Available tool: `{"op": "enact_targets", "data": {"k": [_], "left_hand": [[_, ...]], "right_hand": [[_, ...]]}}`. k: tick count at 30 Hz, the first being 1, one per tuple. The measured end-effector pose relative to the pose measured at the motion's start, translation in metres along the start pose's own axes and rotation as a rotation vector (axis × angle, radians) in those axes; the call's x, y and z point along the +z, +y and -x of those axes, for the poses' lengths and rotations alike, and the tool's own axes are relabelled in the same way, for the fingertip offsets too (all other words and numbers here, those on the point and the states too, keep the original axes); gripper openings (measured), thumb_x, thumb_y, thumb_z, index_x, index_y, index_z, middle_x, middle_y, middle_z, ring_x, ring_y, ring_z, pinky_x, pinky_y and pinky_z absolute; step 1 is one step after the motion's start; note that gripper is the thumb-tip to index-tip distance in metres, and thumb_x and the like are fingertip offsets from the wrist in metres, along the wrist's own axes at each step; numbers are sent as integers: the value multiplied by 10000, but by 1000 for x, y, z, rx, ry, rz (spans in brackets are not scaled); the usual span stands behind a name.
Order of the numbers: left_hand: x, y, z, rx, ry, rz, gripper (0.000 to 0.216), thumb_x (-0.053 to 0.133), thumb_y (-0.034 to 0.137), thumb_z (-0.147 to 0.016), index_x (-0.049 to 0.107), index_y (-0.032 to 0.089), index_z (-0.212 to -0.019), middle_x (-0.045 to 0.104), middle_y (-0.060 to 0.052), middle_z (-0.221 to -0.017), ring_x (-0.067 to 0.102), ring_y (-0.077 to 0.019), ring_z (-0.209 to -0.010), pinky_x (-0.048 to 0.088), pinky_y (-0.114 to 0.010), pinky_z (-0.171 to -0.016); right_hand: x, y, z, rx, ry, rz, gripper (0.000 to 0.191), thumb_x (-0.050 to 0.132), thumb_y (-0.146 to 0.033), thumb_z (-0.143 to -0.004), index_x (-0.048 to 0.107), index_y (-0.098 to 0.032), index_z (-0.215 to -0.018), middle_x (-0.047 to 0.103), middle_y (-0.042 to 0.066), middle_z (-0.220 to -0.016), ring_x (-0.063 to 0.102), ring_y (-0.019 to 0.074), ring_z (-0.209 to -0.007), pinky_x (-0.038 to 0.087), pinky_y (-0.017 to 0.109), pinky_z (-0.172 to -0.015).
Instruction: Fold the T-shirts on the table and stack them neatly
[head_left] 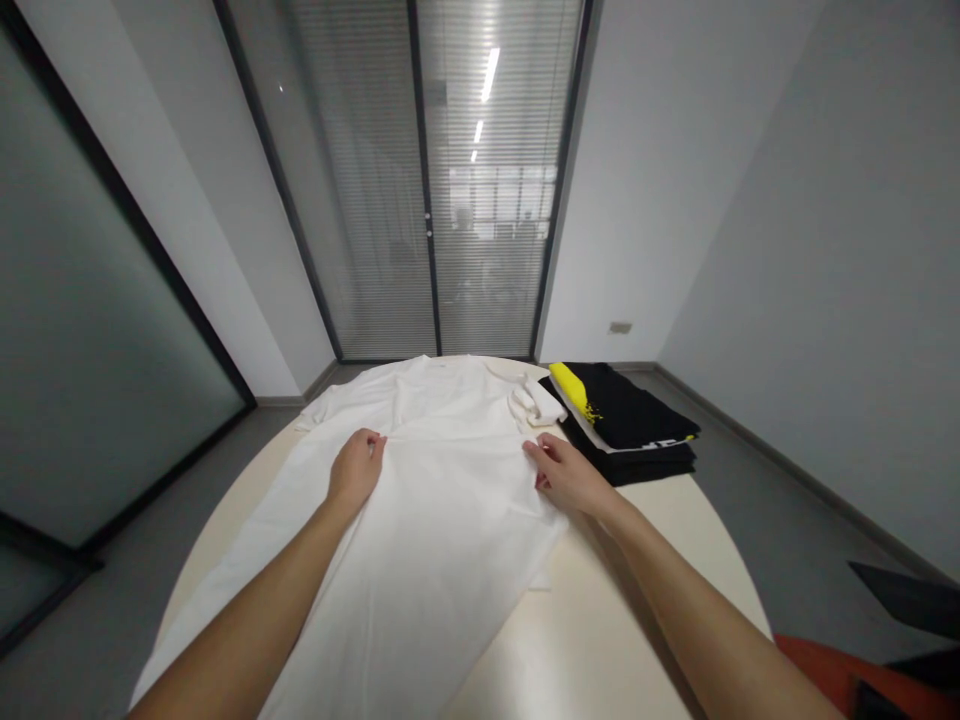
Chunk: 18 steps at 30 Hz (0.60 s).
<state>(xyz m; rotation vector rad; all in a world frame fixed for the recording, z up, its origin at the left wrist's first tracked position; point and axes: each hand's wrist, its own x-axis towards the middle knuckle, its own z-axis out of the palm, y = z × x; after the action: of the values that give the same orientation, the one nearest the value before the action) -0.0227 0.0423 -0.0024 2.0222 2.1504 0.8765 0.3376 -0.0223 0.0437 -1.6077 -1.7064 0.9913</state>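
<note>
A white T-shirt (pixel 442 500) lies spread flat on a round cream table (pixel 622 620), collar end away from me. My left hand (pixel 357 466) rests on the shirt's middle, fingers curled and pinching a fold of cloth. At the shirt's right edge, my right hand (pixel 564 474) has its fingers closed on the fabric below the bunched right sleeve (pixel 538 402).
A stack of folded black garments (pixel 626 425) with a yellow print sits at the table's far right. Glass doors with blinds (pixel 435 180) stand behind the table. An orange and black object (pixel 862 670) shows at the lower right.
</note>
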Motion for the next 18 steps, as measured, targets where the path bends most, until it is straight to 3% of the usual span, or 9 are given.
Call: {"op": "enact_targets", "data": {"k": [2, 5, 8, 10, 13, 16, 18], "left_hand": [[0, -4, -2, 0, 5, 0, 210, 447, 330, -971, 600, 195, -923, 716, -80, -964, 669, -233, -910, 500, -322, -840], [3, -6, -1, 17, 10, 0, 182, 472, 323, -951, 592, 202, -888, 704, -74, -938, 658, -236, -910, 497, -327, -842], [4, -3, 3, 30, 18, 2, 152, 503, 327, -930, 595, 207, -927, 692, -71, -966, 654, -243, -939, 503, -340, -856], [1, 4, 8, 81, 69, 8, 187, 530, 341, -916, 596, 203, -1024, 678, -88, -1067, 645, -258, -1002, 503, -369, -905], [-6, 19, 19, 279, 151, 58, 272, 536, 346, -918, 572, 197, -1144, 630, -111, -1231, 598, -278, -1147, 462, -416, -1027], [-10, 33, 34, 533, 26, 103, 345, 509, 377, -955, 553, 194, -1244, 608, -116, -1316, 559, -266, -1240, 428, -419, -1093], [-7, 37, 44, 626, -119, 57, 484, 531, 451, -956, 508, 191, -1364, 568, -128, -1410, 518, -287, -1314, 404, -451, -1123]], "right_hand": [[-4, 2, 3, -28, -170, -106, 531, 601, -621, -872, 548, -191, -1180, 625, -8, -745, 562, 140, -623, 439, 244, -595], [-19, 2, 14, -94, -456, -106, 867, 888, -449, -624, 484, -212, -1354, 624, -6, -922, 570, 131, -757, 459, 226, -672], [-30, -2, 23, -71, -619, -93, 969, 922, -340, -556, 474, -234, -1408, 620, -15, -937, 584, 137, -785, 474, 224, -686], [-31, -5, 23, -59, -596, -151, 890, 876, -359, -644, 474, -241, -1430, 649, 12, -946, 618, 171, -831, 509, 257, -715], [-26, -10, 18, -115, -399, -374, 885, 811, -380, -751, 377, -263, -1513, 670, 78, -1100, 649, 223, -981, 549, 342, -834], [-18, -12, 12, -163, -234, -574, 937, 783, -406, -796, 265, -300, -1568, 669, 85, -1163, 675, 223, -971, 560, 391, -866], [-15, -13, 12, -215, -252, -627, 944, 786, -410, -799, 255, -321, -1575, 639, 100, -1266, 672, 226, -1031, 551, 397, -909]]}}
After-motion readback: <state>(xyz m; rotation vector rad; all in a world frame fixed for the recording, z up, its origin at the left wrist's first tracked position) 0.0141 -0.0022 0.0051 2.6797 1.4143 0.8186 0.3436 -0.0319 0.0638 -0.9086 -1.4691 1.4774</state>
